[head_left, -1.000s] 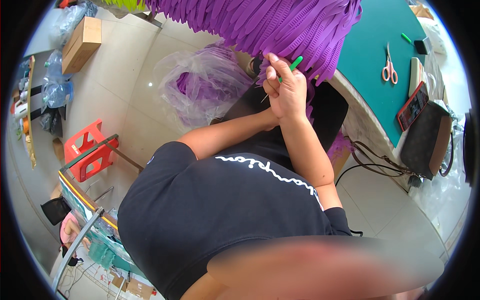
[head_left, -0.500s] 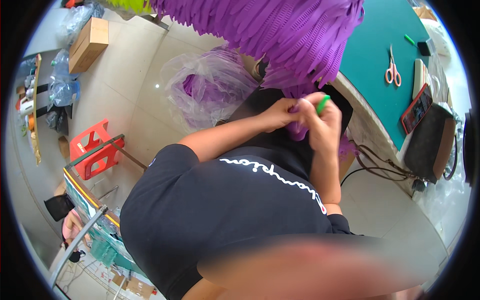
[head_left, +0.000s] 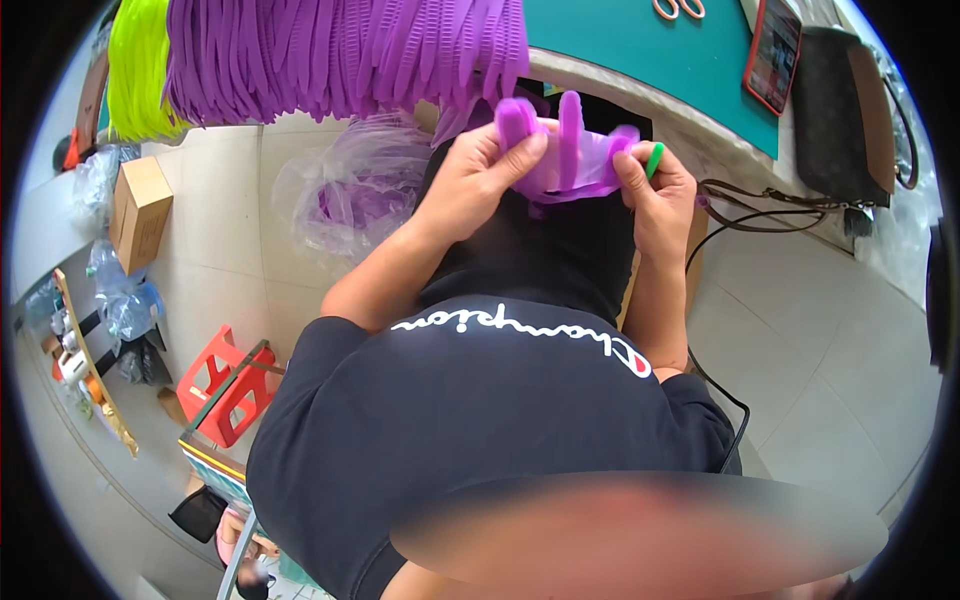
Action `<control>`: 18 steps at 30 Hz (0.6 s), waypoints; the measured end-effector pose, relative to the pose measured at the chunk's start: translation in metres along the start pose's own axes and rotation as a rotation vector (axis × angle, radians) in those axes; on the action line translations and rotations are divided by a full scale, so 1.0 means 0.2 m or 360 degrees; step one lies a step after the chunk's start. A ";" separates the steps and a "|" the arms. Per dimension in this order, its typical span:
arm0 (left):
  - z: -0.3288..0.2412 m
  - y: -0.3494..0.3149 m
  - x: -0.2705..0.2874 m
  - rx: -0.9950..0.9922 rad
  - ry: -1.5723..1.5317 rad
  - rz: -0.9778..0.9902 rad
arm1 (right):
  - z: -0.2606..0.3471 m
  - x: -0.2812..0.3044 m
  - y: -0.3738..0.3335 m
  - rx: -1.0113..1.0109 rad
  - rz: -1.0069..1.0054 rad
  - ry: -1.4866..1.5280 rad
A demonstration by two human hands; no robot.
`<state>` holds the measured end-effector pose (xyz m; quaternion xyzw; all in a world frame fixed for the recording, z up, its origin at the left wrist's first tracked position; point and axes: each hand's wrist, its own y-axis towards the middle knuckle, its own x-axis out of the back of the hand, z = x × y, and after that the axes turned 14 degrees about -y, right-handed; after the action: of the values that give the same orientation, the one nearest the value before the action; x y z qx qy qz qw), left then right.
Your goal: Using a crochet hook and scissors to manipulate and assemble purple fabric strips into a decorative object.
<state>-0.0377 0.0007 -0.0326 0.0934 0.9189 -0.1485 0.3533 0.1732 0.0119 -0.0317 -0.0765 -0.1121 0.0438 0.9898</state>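
Observation:
My left hand [head_left: 485, 178] pinches one side of a rubbery purple piece [head_left: 568, 150], with the thumb on top. That piece has thick finger-like bands and a paler, see-through middle; its exact kind is not plain. My right hand [head_left: 657, 198] grips its other side between thumb and fingertips. A small bright green thing [head_left: 654, 160] sticks up from the fingers of my right hand. The piece is spread between both hands above my dark lap. Beyond my hands hangs a dense row of ribbed purple strips [head_left: 350, 60].
Lime green strips [head_left: 140, 80] hang at far left. A clear plastic bag [head_left: 300, 205] with purple pieces lies on the floor. At right, a green tabletop [head_left: 640, 60] holds scissors [head_left: 680, 8], a red-edged phone [head_left: 773, 55] and a dark bag [head_left: 840, 120]. A red stool [head_left: 225, 385] stands left.
My hands have moved apart, and the purple piece that was bunched between them is spread out. The view has shifted, so the hanging strips and table appear farther left and higher.

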 end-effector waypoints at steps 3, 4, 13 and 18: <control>-0.01 0.03 0.01 0.0016 0.0071 -0.0056 | 0.04 0.01 0.01 0.0300 -0.0089 -0.0033; -0.02 0.03 0.01 0.0071 0.0177 -0.0020 | 0.04 0.03 0.02 0.0374 -0.0046 -0.0018; -0.07 0.06 -0.13 0.0384 0.0521 0.0381 | 0.19 0.07 0.00 0.0313 0.0227 -0.0087; -0.04 0.03 -0.18 0.0044 0.0672 0.0123 | 0.13 0.24 0.10 0.0188 -0.0447 0.0196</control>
<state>-0.0148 0.0061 -0.0038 0.1624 0.9661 -0.1247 0.1571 0.2124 0.0405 -0.0005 -0.0044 -0.0580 -0.0933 0.9939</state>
